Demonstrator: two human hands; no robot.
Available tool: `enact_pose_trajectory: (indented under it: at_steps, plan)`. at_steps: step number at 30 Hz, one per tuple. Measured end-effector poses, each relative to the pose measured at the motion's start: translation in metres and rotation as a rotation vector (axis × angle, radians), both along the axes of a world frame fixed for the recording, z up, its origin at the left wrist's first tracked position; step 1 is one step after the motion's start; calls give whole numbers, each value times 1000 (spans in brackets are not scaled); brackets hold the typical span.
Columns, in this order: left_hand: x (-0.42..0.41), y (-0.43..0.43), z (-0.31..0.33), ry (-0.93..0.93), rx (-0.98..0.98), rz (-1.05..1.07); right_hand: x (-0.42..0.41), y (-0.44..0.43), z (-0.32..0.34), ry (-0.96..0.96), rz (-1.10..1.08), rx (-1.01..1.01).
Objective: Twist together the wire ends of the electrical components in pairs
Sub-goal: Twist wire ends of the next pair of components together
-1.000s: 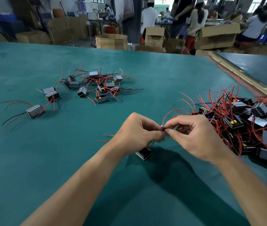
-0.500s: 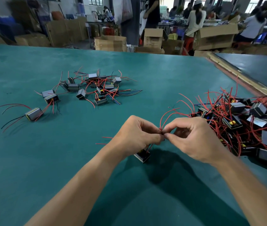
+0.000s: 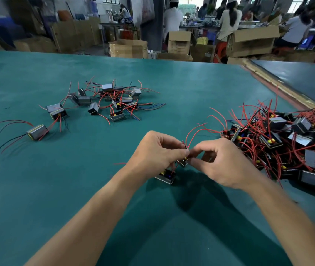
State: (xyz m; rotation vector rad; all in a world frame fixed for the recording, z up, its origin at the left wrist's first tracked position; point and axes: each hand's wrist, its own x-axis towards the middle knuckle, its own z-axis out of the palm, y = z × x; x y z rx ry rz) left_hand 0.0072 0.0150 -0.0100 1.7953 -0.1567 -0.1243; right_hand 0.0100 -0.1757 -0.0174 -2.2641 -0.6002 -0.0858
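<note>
The red wire ends are pinched just where the two sets of fingertips meet, and their loose lengths arch up and off to the right of the pinch. The left hand has its thumb and forefinger closed tight on them. The right hand meets it tip to tip, thumb and forefinger nipped on the same spot, with its other fingers loosely curled behind.

Just below the left fingers a small component rests on the bench, its leads running up into the pinch. A second small body shows directly under the meeting fingertips; whether it hangs or rests cannot be told.

The step in hand looks to be the twist itself on one pair of ends, but the fingertips hide how many turns are in. The next move would call for one hand to hold the wires steady while the other rolls them, then a check that the joint holds before letting go.

Right of the right fingers, close by, lies a dense heap of components with tangled red leads, probably stock yet to be joined. Beyond the left fingers, well apart, a scattered group lies on the bench.
</note>
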Motion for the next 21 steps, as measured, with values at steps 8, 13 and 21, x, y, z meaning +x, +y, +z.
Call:
enact_pose_trajectory:
  at_steps: [8,13,21]
  plan:
    - [-1,0,2,6,110,13,0,1,-3,83,35,-40]
    - [-4,2,5,23,173,19,-1,3,-6,180,59,-35]
    - [-6,2,5,-25,246,63,1,6,-7,50,24,68]
